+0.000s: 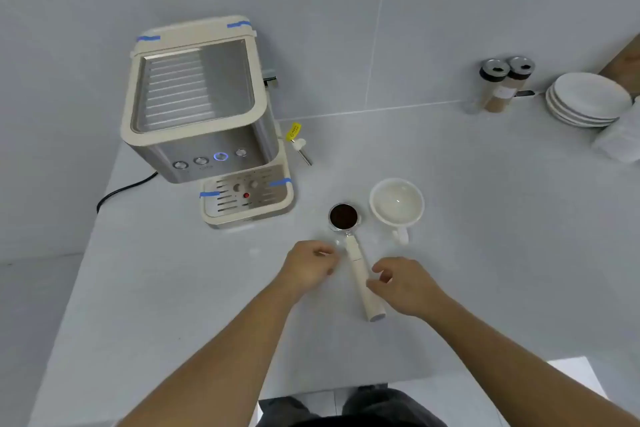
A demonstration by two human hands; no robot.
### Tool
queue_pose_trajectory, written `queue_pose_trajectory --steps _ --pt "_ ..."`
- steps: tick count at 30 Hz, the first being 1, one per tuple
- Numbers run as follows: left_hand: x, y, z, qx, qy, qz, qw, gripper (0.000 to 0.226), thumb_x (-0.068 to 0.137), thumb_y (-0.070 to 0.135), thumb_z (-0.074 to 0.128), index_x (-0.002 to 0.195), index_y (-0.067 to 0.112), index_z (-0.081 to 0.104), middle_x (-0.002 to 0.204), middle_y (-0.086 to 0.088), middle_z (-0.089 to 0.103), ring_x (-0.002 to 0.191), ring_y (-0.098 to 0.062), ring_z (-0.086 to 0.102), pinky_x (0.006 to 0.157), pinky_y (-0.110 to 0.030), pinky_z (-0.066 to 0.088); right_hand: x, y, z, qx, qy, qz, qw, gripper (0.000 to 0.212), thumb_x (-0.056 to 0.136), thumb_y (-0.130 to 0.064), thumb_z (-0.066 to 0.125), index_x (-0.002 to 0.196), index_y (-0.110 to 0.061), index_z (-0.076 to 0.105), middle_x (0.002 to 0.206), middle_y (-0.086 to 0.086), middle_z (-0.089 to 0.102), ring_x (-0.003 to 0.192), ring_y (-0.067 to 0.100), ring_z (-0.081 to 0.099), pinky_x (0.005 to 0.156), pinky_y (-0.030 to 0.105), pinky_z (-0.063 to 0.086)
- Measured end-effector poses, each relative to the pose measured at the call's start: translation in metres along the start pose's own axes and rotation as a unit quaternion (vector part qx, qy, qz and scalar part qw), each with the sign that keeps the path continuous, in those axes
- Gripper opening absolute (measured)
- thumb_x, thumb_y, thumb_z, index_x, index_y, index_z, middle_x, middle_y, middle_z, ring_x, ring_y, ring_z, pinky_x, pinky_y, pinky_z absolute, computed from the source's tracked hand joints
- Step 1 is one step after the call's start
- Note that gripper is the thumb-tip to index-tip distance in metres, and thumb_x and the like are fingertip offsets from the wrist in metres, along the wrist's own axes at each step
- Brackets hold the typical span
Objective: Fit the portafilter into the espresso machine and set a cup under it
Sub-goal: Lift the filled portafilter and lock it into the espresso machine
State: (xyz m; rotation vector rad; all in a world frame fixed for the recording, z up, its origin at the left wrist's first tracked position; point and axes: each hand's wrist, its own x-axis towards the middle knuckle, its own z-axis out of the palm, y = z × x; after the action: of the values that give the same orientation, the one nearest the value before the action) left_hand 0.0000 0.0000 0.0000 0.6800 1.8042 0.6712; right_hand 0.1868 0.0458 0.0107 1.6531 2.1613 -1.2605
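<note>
Both hands loosely curled, empty: left hand (309, 265) and right hand (403, 282) flank portafilter (353, 253) handle on tabletop (485, 218). Step one, guessing: grab handle, keep grounds level, head to espresso machine (204, 121) far left. Cup (397, 206) waits.

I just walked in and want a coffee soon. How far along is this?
Done: the portafilter is filled with grounds but lies on the counter. In hand: the left hand and right hand flank its handle, neither gripping. Left: fitting it into the espresso machine and placing the cup underneath.

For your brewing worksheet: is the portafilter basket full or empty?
Full: dark coffee grounds fill the portafilter basket, lying on the counter beside the empty cup.
</note>
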Motion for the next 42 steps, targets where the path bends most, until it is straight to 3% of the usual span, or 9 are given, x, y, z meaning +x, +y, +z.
queue_pose_trajectory --steps 5,11,19,23,28,32,35,38,42 --pt "0.011 0.007 0.021 -0.068 0.017 -0.022 0.997 0.023 0.073 0.022 0.072 0.079 0.000 0.072 0.067 -0.007 0.065 0.065 -0.021 0.059 0.086 -0.048 0.057 0.000 0.009 0.012 0.032 -0.003 0.023 0.999 0.043 0.084 -0.039 0.067 0.120 -0.017 0.066 0.098 -0.002 0.064 0.091 0.018 0.063 0.075 0.026 0.050" --pt "0.019 0.007 0.034 -0.082 0.038 -0.031 0.995 0.008 0.077 0.014 0.073 0.070 0.018 0.073 0.083 -0.017 0.076 0.071 -0.025 0.068 0.086 -0.048 0.059 0.007 0.013 0.021 0.026 0.001 0.016 1.000 0.024 0.079 -0.037 0.070 0.093 -0.019 0.064 0.081 -0.007 0.058 0.070 0.012 0.054 0.054 0.018 0.037" --pt "0.020 0.008 0.038 -0.093 0.032 -0.045 0.994 0.004 0.076 0.011 0.072 0.075 0.014 0.075 0.094 -0.022 0.076 0.075 -0.027 0.069 0.086 -0.051 0.059 0.008 0.006 0.023 0.021 -0.011 0.022 0.999 0.016 0.082 -0.028 0.065 0.085 -0.016 0.056 0.073 -0.006 0.050 0.061 0.009 0.047 0.050 0.022 0.036" --pt "0.014 0.010 0.036 -0.138 0.023 -0.052 0.989 0.006 0.081 0.002 0.069 0.083 0.007 0.072 0.096 -0.022 0.074 0.079 -0.027 0.069 0.083 -0.043 0.061 0.003 0.001 0.020 0.025 -0.021 0.018 0.999 0.016 0.082 -0.028 0.065 0.082 -0.018 0.053 0.074 -0.006 0.050 0.061 0.008 0.047 0.048 0.021 0.036" --pt "0.006 0.007 0.018 -0.205 0.019 -0.051 0.977 0.015 0.083 0.000 0.069 0.097 -0.003 0.071 0.092 -0.016 0.073 0.080 -0.023 0.072 0.071 -0.028 0.061 -0.006 -0.014 0.016 0.096 -0.033 0.010 0.995 0.019 0.083 -0.022 0.068 0.096 -0.011 0.060 0.087 0.001 0.059 0.058 0.006 0.055 0.037 0.011 0.038" --pt "-0.002 0.005 -0.003 -0.226 0.032 -0.040 0.973 0.016 0.082 0.001 0.071 0.098 -0.001 0.072 0.090 -0.014 0.074 0.077 -0.020 0.072 0.069 -0.025 0.060 -0.009 -0.028 0.018 0.131 -0.038 -0.003 0.991 0.023 0.078 -0.025 0.072 0.097 -0.016 0.063 0.093 -0.001 0.066 0.075 0.012 0.064 0.049 0.014 0.044" --pt "-0.009 0.004 -0.023 -0.237 0.041 -0.026 0.970 0.013 0.082 0.000 0.071 0.095 0.001 0.073 0.088 -0.012 0.074 0.076 -0.020 0.072 0.067 -0.024 0.060 -0.008 -0.041 0.023 0.177 -0.068 -0.003 0.982 0.032 0.072 -0.027 0.077 0.101 -0.019 0.066 0.096 -0.002 0.071 0.086 0.017 0.070 0.063 0.027 0.053" --pt "-0.016 0.002 -0.044 -0.244 0.048 -0.020 0.968 0.014 0.082 -0.001 0.072 0.096 0.001 0.072 0.090 -0.013 0.073 0.078 -0.020 0.072 0.068 -0.025 0.061 -0.007 -0.058 0.029 0.277 -0.110 0.004 0.955 0.035 0.072 -0.016 0.079 0.106 -0.018 0.068 0.096 0.004 0.074 0.087 0.021 0.073 0.080 0.043 0.062" --pt "-0.025 -0.002 -0.073 -0.247 0.045 -0.018 0.968 0.016 0.082 -0.002 0.072 0.097 0.000 0.072 0.092 -0.013 0.073 0.079 -0.021 0.073 0.068 -0.025 0.062 -0.008 -0.082 0.038 0.366 -0.163 0.015 0.916 0.029 0.081 -0.001 0.073 0.108 -0.012 0.069 0.094 0.009 0.073 0.083 0.020 0.073 0.076 0.038 0.062"
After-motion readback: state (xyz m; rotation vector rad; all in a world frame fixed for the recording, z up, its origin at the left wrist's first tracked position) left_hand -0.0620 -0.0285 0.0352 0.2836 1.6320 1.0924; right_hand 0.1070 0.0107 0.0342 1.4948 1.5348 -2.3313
